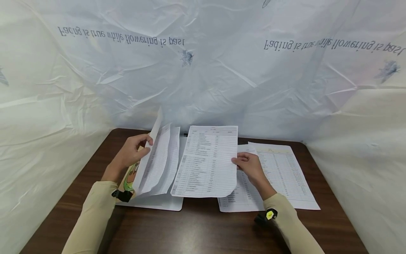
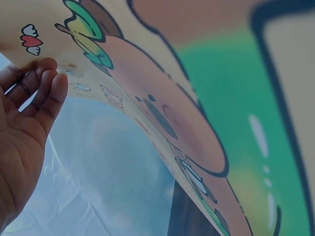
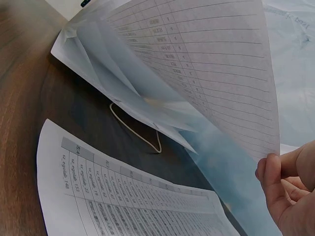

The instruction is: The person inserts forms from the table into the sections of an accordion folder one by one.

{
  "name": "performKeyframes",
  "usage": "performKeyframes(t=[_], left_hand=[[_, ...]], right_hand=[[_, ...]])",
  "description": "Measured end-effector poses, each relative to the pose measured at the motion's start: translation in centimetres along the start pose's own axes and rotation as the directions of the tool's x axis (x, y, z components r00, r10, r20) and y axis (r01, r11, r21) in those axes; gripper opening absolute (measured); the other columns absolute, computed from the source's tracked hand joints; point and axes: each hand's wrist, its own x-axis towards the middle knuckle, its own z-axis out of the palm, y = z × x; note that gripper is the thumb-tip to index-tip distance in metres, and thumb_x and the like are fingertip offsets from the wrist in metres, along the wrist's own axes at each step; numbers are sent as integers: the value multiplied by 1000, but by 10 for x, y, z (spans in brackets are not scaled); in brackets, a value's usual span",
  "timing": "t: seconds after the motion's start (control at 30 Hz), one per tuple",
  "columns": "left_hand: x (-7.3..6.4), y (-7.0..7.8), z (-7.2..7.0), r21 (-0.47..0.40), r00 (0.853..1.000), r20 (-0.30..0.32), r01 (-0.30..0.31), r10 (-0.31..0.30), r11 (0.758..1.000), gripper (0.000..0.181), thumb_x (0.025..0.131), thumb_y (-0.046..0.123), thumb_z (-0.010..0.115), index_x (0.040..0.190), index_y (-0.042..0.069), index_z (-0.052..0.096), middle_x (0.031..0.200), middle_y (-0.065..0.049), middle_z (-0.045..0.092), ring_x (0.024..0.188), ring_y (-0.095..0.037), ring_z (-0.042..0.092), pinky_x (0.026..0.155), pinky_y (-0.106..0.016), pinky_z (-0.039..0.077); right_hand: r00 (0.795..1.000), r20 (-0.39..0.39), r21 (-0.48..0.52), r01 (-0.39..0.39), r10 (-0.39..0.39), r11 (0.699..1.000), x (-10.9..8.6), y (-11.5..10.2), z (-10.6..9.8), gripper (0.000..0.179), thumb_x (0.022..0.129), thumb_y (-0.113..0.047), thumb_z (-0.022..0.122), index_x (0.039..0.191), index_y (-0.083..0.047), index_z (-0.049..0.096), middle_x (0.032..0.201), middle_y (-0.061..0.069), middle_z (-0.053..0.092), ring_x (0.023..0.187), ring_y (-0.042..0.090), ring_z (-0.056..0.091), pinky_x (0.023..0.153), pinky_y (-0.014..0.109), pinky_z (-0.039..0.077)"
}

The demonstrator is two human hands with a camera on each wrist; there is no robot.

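We see white sheets [image 1: 206,162] with grey ruled rows, on the left a tan cover [image 2: 167,93] patterned with green, brown and pink cartoons, a dark brown wood-grain table [image 1: 203,229], beige sleeves [image 1: 90,218], and a whitish far curtain [image 1: 203,88] with blue-grey lettering.

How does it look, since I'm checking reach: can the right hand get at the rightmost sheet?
Probably yes: the rightmost sheet lies mostly uncovered near the right hand, though that hand pinches a raised page it would likely need to release.
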Motion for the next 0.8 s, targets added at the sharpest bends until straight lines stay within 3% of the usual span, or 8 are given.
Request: performKeyframes(t=[0.3, 0.47, 0.8], left_hand=[[-1, 0, 0, -8, 1000, 0, -8, 8, 1000, 19, 87, -2, 57, 99, 13, 62, 97, -1, 63, 74, -12, 55, 63, -24, 44], [-1, 1, 1, -8, 1000, -3, -16, 16, 1000, 18, 87, -1, 57, 99, 12, 62, 95, -1, 63, 73, -12, 53, 62, -27, 44], [-1, 0, -1, -1, 1000, -2, -9, 9, 1000, 18, 87, -1, 57, 98, 12, 62, 94, -1, 62, 71, -17, 53, 62, -28, 43]], right_hand=[[999, 41, -1, -5, 5, 1000, 5, -1, 12, 37, 94, -14, 73, 125, 5, 65, 107, 17, 73, 83, 11, 70, 73, 24, 57], [999, 28, -27, -16, 17, 1000, 7, -2, 13, 37, 94, -14, 72, 125, 4, 66, 107, 17, 73, 84, 12, 70, 76, 28, 58], [1000, 12, -5, -27, 27, 1000, 10, -3, 8, 39, 94, -14, 72, 127, 5, 64, 110, 19, 72, 82, 10, 68, 71, 23, 56]])
